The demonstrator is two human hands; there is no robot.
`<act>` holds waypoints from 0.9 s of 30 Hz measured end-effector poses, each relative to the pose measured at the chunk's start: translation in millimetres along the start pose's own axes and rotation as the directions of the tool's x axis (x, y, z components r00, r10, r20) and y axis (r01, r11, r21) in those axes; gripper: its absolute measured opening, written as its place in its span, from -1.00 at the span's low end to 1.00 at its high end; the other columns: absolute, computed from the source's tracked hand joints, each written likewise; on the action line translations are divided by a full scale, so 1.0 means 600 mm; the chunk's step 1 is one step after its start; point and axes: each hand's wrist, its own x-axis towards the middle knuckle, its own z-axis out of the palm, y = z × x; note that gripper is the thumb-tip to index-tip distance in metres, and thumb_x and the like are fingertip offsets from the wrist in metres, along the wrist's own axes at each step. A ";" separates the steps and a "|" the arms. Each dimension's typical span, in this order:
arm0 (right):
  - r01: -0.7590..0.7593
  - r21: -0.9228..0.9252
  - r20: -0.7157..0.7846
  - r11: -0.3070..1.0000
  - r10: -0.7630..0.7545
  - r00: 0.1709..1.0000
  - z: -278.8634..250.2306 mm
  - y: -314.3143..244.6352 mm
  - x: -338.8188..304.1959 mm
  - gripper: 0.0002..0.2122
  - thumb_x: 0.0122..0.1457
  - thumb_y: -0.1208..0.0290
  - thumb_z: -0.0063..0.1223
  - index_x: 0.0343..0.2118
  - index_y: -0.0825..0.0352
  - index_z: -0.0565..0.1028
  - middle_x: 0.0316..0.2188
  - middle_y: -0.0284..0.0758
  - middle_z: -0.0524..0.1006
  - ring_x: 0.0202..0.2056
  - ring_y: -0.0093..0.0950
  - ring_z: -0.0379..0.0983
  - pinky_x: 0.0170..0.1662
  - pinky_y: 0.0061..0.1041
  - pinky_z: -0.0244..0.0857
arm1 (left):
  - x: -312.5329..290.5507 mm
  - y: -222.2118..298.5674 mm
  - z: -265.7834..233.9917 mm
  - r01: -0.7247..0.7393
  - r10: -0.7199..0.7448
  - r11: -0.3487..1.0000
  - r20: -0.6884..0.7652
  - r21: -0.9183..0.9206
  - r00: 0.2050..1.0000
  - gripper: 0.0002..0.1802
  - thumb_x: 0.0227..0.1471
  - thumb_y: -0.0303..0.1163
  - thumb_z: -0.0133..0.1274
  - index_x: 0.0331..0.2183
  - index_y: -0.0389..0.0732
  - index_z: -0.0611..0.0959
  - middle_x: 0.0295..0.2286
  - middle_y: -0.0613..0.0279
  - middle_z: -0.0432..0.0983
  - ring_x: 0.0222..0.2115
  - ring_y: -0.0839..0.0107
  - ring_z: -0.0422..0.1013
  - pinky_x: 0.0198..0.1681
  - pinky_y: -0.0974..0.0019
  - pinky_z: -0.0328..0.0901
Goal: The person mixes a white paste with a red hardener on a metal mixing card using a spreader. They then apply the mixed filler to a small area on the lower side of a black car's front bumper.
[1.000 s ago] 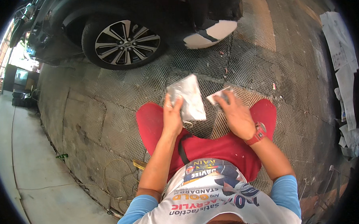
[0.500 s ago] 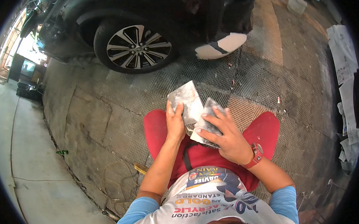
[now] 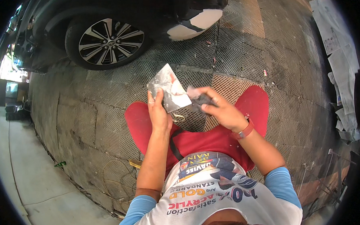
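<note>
My left hand (image 3: 159,115) is closed on a flat rectangular putty board (image 3: 166,85), thumb on its upper face. White and grey paste with a pinkish streak is smeared over that face, and one corner points away from me. Just to the right, my right hand (image 3: 227,113) grips a dark flat putty spreader (image 3: 203,100), blurred by motion. The spreader's pale tip is close to the board's right edge; whether they touch I cannot tell. Both hands are held above the gap between my knees in red trousers (image 3: 205,137).
Ahead stands a dark car with an alloy wheel (image 3: 111,44) and a whitish patch (image 3: 196,25) on its lower bumper corner. Ribbed mats (image 3: 106,85) cover the floor. Paper sheets (image 3: 338,61) hang at the far right; a yellow object (image 3: 135,164) lies by my left forearm.
The spreader has turned from its broad face showing to a narrower, tilted view, and my right hand has shifted around it. The whole view has swung slightly, moving the car up and left.
</note>
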 end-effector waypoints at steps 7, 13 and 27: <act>0.088 -0.612 0.164 0.786 0.016 0.986 -0.036 0.003 -0.011 -0.46 0.25 0.62 0.00 0.34 0.32 0.39 0.14 -0.05 0.55 0.14 -0.17 0.54 0.18 -0.37 0.40 | -0.003 0.001 0.000 -0.239 0.249 0.957 -0.046 0.163 0.967 -0.54 0.40 -0.33 0.05 0.23 -0.26 0.41 0.10 0.17 0.48 0.08 0.37 0.43 0.23 0.23 0.30; 0.218 -0.975 0.216 -0.037 -0.371 0.903 -0.006 -0.052 -0.005 -0.50 0.14 0.55 0.08 0.17 0.01 0.57 0.17 -0.27 0.50 0.32 -0.15 0.32 0.38 0.24 0.02 | -0.031 -0.010 0.007 -0.183 0.057 0.794 0.228 0.580 0.972 -0.41 0.40 -0.24 0.08 0.30 -0.32 0.37 0.11 0.14 0.48 0.08 0.43 0.38 0.19 0.32 0.28; 0.370 -0.875 0.228 0.312 -0.408 0.884 0.010 0.012 -0.020 -0.43 0.14 0.58 0.13 0.25 0.13 0.32 0.24 0.03 0.32 0.19 0.10 0.41 0.18 0.09 0.42 | -0.012 -0.006 0.041 0.050 -0.047 0.998 0.097 -0.035 0.994 -0.62 0.38 -0.40 0.02 0.17 -0.24 0.46 0.02 0.11 0.58 -0.01 0.26 0.56 0.11 0.16 0.46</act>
